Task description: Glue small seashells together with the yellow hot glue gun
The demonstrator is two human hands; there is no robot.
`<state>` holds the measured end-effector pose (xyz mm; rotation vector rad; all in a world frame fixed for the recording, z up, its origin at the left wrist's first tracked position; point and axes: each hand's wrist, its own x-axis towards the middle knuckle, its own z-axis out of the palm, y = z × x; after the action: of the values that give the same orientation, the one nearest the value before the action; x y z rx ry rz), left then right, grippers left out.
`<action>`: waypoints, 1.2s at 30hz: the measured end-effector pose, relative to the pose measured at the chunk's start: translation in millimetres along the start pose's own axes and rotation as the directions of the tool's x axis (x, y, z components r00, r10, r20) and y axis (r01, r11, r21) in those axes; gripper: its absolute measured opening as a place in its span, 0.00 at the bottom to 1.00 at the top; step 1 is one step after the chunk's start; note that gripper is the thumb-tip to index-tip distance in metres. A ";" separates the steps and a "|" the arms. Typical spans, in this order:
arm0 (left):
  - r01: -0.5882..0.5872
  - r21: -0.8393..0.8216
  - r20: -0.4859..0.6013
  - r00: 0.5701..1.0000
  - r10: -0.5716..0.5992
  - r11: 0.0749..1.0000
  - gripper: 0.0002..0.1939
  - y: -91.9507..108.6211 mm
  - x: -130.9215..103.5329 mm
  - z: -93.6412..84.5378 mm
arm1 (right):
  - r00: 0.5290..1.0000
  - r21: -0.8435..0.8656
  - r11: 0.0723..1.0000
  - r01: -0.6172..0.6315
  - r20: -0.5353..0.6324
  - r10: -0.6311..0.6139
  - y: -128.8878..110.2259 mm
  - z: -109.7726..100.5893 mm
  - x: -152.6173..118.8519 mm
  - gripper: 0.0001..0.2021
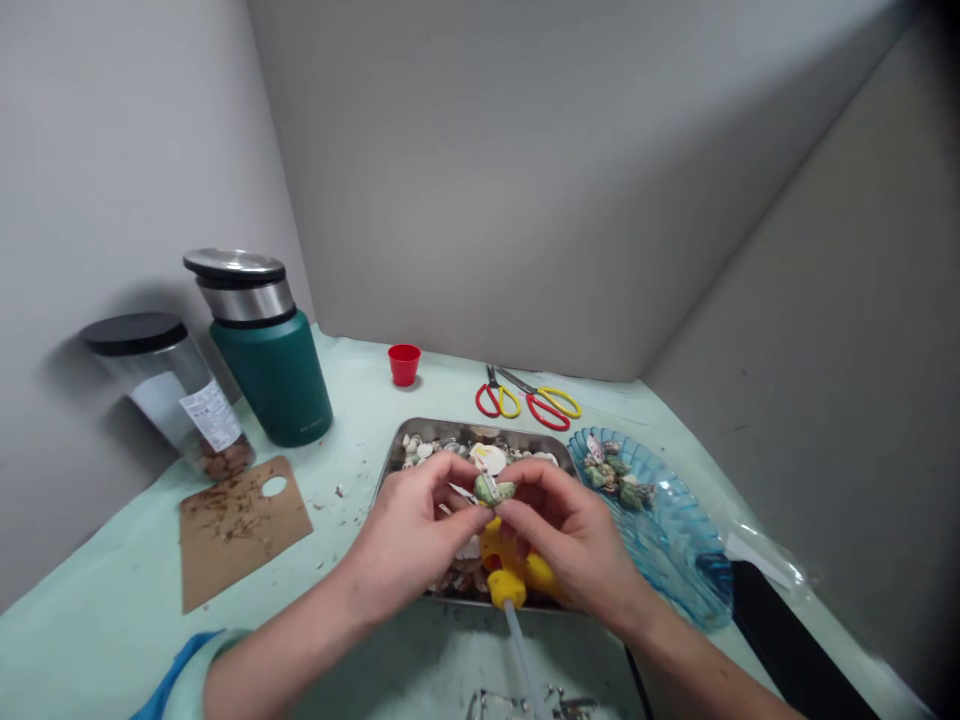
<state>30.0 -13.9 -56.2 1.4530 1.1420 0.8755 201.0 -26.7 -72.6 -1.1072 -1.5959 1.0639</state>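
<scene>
My left hand [416, 525] and my right hand [577, 535] meet over a metal tray [390, 460] of shells. Between their fingertips they pinch a small green shell [495, 491], with a narrow pale strip, perhaps a clip, lying across it. Both hands are closed on this piece; the fingers partly cover it. Under them a yellow glue gun [508, 587] rests across the tray, a whitish glue stick [523, 655] poking out toward me. Several metal clips [491, 705] lie at the bottom edge of the view.
To the right, a blue scalloped plate [679, 575] holds several shell pieces [619, 475]. Two scissors [540, 392] and a red cup [404, 366] stand behind the tray. Leftward are a green bottle [274, 375], a clear jar [176, 400] and a stained brown board [244, 535].
</scene>
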 end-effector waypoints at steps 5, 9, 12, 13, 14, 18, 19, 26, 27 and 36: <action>0.091 -0.215 0.120 0.991 -0.067 0.972 0.13 13.3 -2.2 -3.1 | 0.982 -0.142 0.973 0.183 -0.014 -0.187 -1.4 -1.6 -0.1 0.06; 0.091 -0.266 0.113 0.992 -0.063 0.960 0.14 14.6 -4.4 -4.6 | 0.945 -0.260 0.911 0.320 0.018 -0.326 -6.9 -2.6 -1.1 0.07; 0.097 -0.278 0.115 0.991 -0.067 0.956 0.13 11.2 -4.7 -4.6 | 0.933 -0.290 0.890 0.353 0.033 -0.359 -9.3 -2.0 -1.8 0.07; 0.093 -0.279 0.111 0.992 -0.064 0.956 0.13 9.6 -4.4 -4.7 | 0.929 -0.297 0.883 0.362 0.035 -0.369 -9.8 -1.8 -2.1 0.08; 0.084 -0.282 0.107 0.993 -0.055 0.956 0.13 7.7 -3.8 -4.8 | 0.924 -0.304 0.877 0.373 0.036 -0.380 -10.2 -1.7 -2.5 0.08; 0.004 -0.300 0.104 0.994 0.028 0.954 0.14 -1.8 -0.4 -5.8 | 0.903 -0.344 0.843 0.413 0.034 -0.428 -11.7 -2.2 -5.1 0.10; -0.015 -0.304 0.105 0.993 0.049 0.952 0.14 -4.1 0.2 -6.0 | 0.894 -0.355 0.831 0.429 0.033 -0.447 -12.0 -2.4 -5.8 0.10; -0.082 -0.377 0.114 0.984 0.134 0.923 0.13 -10.2 -1.0 -6.6 | 0.826 -0.434 0.732 0.525 0.051 -0.561 -11.8 -2.3 -9.3 0.15; -0.088 -0.388 0.118 0.982 0.144 0.917 0.12 -10.4 -1.6 -6.5 | 0.821 -0.442 0.723 0.530 0.056 -0.568 -11.5 -2.0 -9.4 0.15; -0.087 -0.454 0.154 0.973 0.174 0.887 0.13 -16.6 -1.8 -7.6 | 0.802 -0.486 0.681 0.547 0.074 -0.592 -15.3 -1.2 -12.6 0.18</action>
<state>19.1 -13.5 -70.9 1.2068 0.6477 0.9924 201.8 -42.2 -60.1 -0.8371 -2.0109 0.1802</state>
